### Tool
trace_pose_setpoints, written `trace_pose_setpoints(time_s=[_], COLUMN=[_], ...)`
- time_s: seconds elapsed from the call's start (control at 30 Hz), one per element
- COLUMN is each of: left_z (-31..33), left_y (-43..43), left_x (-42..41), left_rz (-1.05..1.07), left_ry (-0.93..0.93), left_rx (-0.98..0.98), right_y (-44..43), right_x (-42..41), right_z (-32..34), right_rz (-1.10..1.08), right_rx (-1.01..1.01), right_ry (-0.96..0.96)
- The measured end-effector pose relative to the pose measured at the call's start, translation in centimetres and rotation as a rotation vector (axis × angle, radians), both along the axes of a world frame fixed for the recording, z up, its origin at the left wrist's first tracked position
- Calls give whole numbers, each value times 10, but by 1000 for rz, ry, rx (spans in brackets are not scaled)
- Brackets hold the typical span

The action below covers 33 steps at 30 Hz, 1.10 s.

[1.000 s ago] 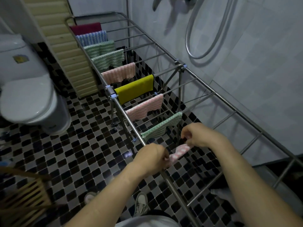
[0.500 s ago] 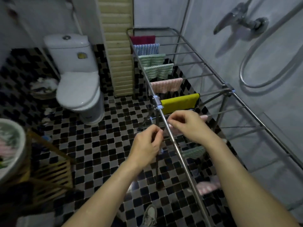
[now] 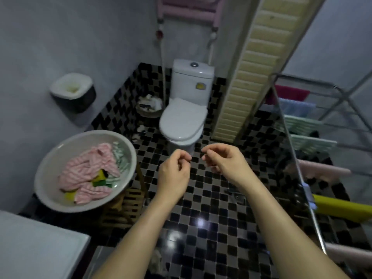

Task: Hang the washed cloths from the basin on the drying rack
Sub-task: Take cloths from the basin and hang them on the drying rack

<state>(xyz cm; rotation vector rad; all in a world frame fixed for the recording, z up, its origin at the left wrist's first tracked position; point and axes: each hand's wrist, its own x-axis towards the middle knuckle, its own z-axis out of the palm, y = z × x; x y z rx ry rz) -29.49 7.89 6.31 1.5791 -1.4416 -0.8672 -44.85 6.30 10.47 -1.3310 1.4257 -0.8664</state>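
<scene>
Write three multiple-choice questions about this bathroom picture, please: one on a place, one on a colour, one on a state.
1. Where is the basin?
A. Left of the left hand
B. On the toilet lid
C. Behind the toilet

2. What colour is the farthest cloth on the drying rack?
A. Yellow
B. Dark red
C. White

3. What do the left hand and the right hand hold?
A. A pink cloth
B. Nothing
C. A peg

Answers:
1 A: the basin sits at the picture's left, beyond the left hand.
2 B: the dark red one hangs at the rack's far end.
3 B: the fingers of both hands curl loosely round nothing.
</scene>
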Motion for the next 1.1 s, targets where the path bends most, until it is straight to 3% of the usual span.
trace_pose_setpoints(time_s=[0.17, 0.23, 0.47, 0.73, 0.9, 1.0, 1.1], left_z=[-17, -32, -101, -157, -195, -207, -215], left_y=[-37, -48, -57, -81, -90, -93, -99], left_x=[74, 122, 206, 233, 244, 243, 246], left_rz=[155, 283, 412, 246, 199, 215, 392], left_ry=[-87, -79, -218, -482, -501, -513, -447], left_rx=[161, 231, 501, 754, 864, 847, 709], right_y=[-53, -83, -137, -170, -186, -184, -181], right_x=[74, 124, 223, 281, 313, 320, 329], right_z=[-24, -43, -111, -175, -229, -244, -253], right_rz=[104, 239, 552, 639, 648, 608, 507], right_rx=[103, 155, 319, 468, 706, 829, 862], right_ry=[-42, 1, 181, 227, 146, 76, 40])
